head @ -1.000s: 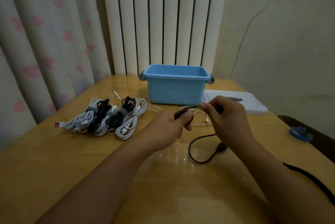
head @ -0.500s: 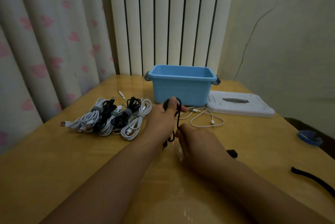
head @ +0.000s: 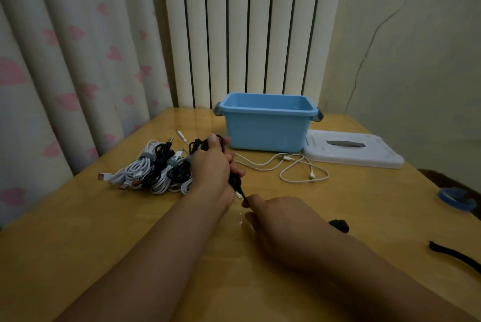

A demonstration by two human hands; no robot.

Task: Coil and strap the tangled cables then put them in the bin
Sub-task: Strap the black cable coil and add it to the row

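My left hand (head: 214, 168) grips a coiled black cable (head: 234, 181) above the wooden table (head: 104, 217). Its plug end hangs down to my right hand (head: 276, 215), whose fingertips pinch it. A pile of several strapped white and black cable coils (head: 153, 170) lies to the left, partly hidden by my left hand. A loose white cable (head: 289, 168) sprawls in front of the empty blue bin (head: 265, 129).
A white lid (head: 351, 151) lies right of the bin. A black strap (head: 455, 256) and a small black piece (head: 339, 225) lie at the right, near a blue tape roll (head: 455, 199) off the table's edge. Curtain and radiator stand behind.
The black cable went from stretched between both hands to coiled in my left hand. My right hand dropped low and now pinches the plug end.
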